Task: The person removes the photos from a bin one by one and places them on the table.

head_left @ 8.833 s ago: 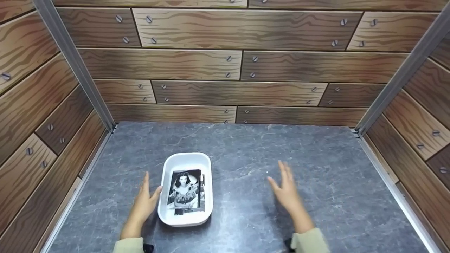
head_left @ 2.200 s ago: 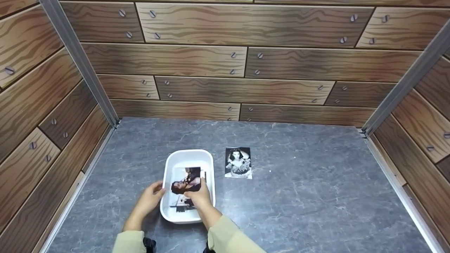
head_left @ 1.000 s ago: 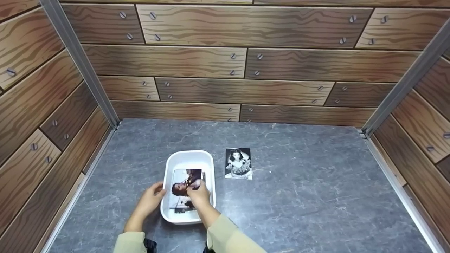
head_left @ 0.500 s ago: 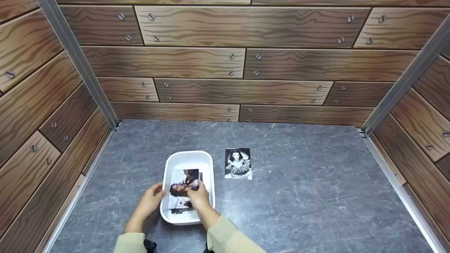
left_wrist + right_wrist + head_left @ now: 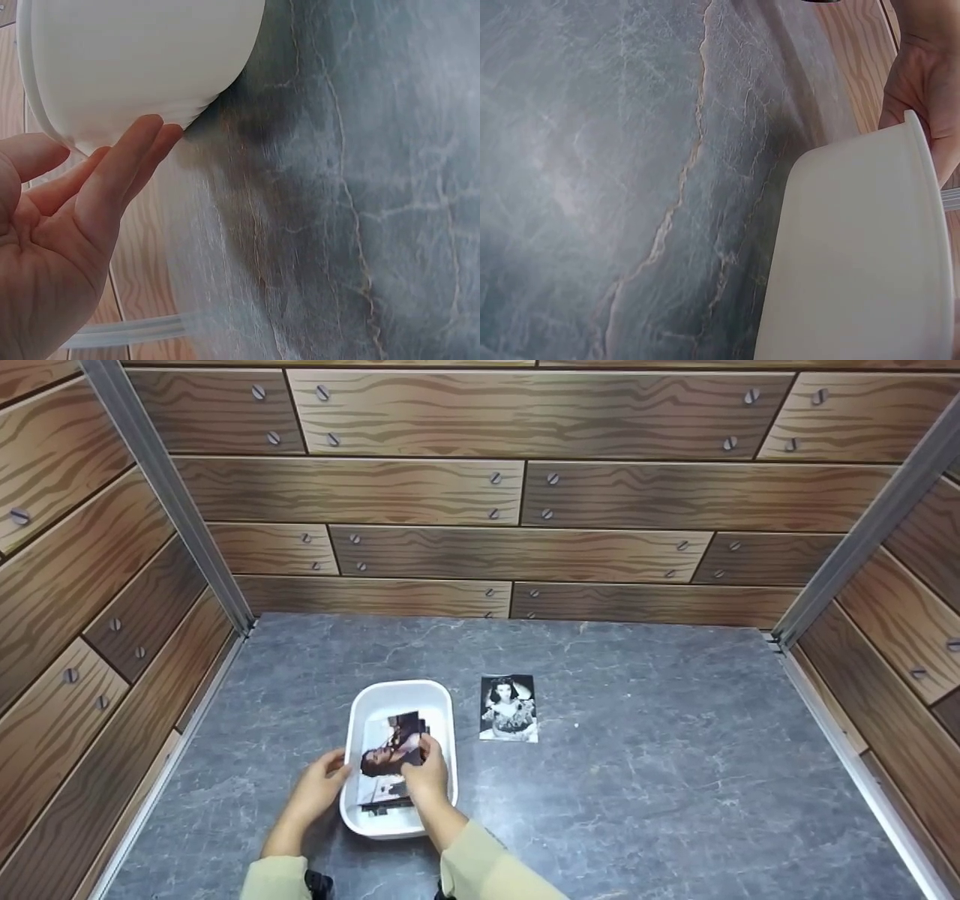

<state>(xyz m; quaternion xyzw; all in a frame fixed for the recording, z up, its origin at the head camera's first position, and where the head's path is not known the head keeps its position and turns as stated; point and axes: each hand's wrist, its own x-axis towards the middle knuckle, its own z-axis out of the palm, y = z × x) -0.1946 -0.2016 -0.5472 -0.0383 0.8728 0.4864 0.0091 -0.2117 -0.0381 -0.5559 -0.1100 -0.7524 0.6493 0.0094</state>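
Note:
A white plastic tub (image 5: 401,690) stands on the grey marbled tabletop, left of centre. My left hand (image 5: 315,786) holds its left side; in the left wrist view the thumb is at the rim and straight fingers (image 5: 124,161) lie against the outer wall. Inside the tub, my right hand (image 5: 426,780) pinches the right edge of a colour photo (image 5: 381,760) of a person, which lies slightly tilted. Edges of other photos (image 5: 379,811) show beneath it. In the right wrist view, the tub's wall hides most of the right hand (image 5: 930,82).
To the right of the tub a black-and-white photo (image 5: 509,708) lies flat on the tabletop (image 5: 660,780). Wood-patterned walls (image 5: 480,495) with grey metal corner posts (image 5: 161,495) close in the back and both sides.
Earlier, the black-and-white photo moved from the tub's pile to the tabletop. My right hand went into the tub and pinched the colour photo, which has just turned slightly and shifted left.

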